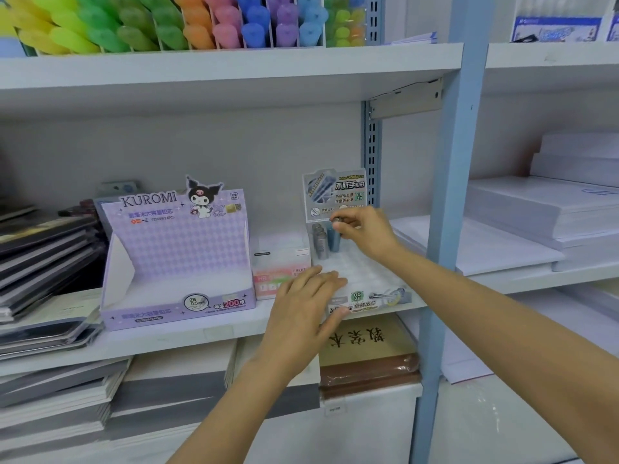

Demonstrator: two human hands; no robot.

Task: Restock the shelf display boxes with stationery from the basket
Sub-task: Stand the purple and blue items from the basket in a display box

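Observation:
A grey-white lead-refill display box (368, 296) stands on the middle shelf, its tray of slots mostly bare, with a few grey and blue tubes (323, 241) upright at the back left. My right hand (363, 231) pinches the top of a tube (337, 222) over the back row. My left hand (306, 301) lies flat with straight fingers on the box's front left corner, thumb against its front face. A purple KUROMI display box (174, 262) stands to the left, its tray bare. The basket is out of view.
A small pink box (279, 274) sits between the two display boxes. Dark notebooks (43, 252) are stacked at left, white paper reams (549, 209) at right. A blue shelf upright (449, 195) runs just right of my right arm. Coloured pens (187, 21) fill the shelf above.

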